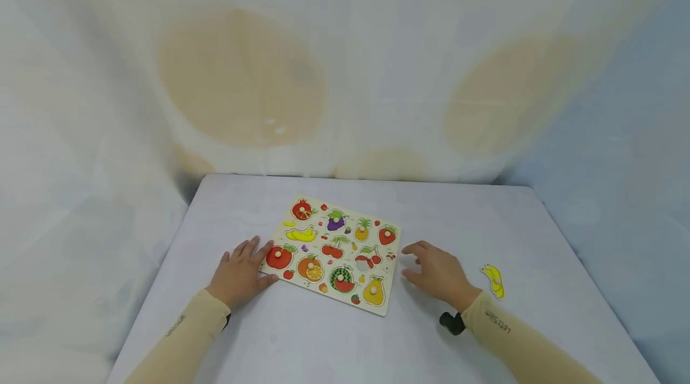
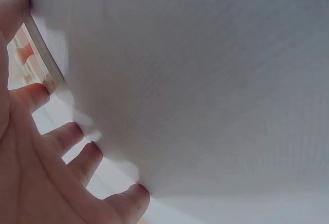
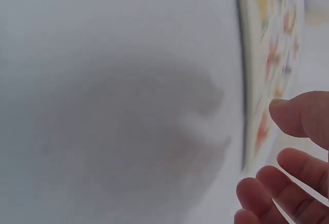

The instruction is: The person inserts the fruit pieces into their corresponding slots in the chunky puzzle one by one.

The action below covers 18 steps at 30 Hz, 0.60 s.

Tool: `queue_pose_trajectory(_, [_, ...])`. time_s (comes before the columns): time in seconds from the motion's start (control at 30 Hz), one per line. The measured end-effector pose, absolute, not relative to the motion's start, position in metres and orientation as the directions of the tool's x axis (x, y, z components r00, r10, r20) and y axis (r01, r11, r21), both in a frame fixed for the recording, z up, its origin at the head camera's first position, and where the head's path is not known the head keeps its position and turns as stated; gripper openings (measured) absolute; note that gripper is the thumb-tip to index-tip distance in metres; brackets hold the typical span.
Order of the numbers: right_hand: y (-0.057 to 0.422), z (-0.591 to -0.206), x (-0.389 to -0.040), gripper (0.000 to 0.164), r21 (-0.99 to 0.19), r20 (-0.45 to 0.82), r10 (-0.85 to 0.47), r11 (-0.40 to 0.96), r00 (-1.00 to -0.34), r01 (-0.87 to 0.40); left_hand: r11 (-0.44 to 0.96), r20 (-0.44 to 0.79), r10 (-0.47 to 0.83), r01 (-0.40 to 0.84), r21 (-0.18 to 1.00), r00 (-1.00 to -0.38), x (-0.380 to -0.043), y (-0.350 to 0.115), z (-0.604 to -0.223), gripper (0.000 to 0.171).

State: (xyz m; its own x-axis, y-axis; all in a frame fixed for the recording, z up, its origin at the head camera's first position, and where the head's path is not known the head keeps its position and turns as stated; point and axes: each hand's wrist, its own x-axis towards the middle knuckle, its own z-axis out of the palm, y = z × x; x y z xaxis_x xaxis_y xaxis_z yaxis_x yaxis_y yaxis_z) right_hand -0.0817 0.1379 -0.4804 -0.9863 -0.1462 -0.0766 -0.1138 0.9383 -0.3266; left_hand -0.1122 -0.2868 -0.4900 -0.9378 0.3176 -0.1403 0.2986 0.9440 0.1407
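A wooden fruit peg puzzle board [image 1: 334, 229] lies slightly turned on the table, with knobbed fruit pieces in it. My left hand [image 1: 239, 273] rests at its near left corner, fingers spread; in the left wrist view the thumb and index fingertips [image 2: 37, 91] are right at the board's edge. My right hand [image 1: 435, 271] hovers just off the board's right edge. Its fingers [image 3: 280, 185] are loosely bent, the thumb is apart from them, and nothing is between. A loose yellow banana piece [image 1: 493, 281] lies beyond the right wrist; the board's banana spot [image 1: 301, 234] shows no knob.
The white tabletop [image 1: 334, 345] extends around the board on all sides. A pale curtain with tan spots [image 1: 350, 72] hangs behind the table and at both sides. A black wrist device [image 1: 451, 323] sticks out under the right wrist.
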Motion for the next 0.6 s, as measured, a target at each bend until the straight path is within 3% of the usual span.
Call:
queue_pose_trajectory(0.33, [0.25, -0.485, -0.054, 0.049, -0.247, -0.071, 0.018, 0.968, -0.997, 0.035, 0.941, -0.109, 0.327, 0.312, 0.132, -0.939, -0.115, -0.291, -0.501, 0.084])
queue_pose_trajectory(0.5, [0.275, -0.487, -0.044, 0.057, -0.19, -0.165, 0.158, 0.963, -0.974, 0.189, 0.94, -0.108, 0.328, 0.313, 0.132, -0.939, -0.115, -0.293, -0.502, 0.084])
queue_pose_trajectory(0.6, [0.279, -0.491, -0.041, 0.053, -0.219, -0.182, 0.187, 0.949, -0.965, 0.225, 0.939, -0.105, 0.332, 0.318, 0.127, -0.937, -0.116, -0.293, -0.502, 0.084])
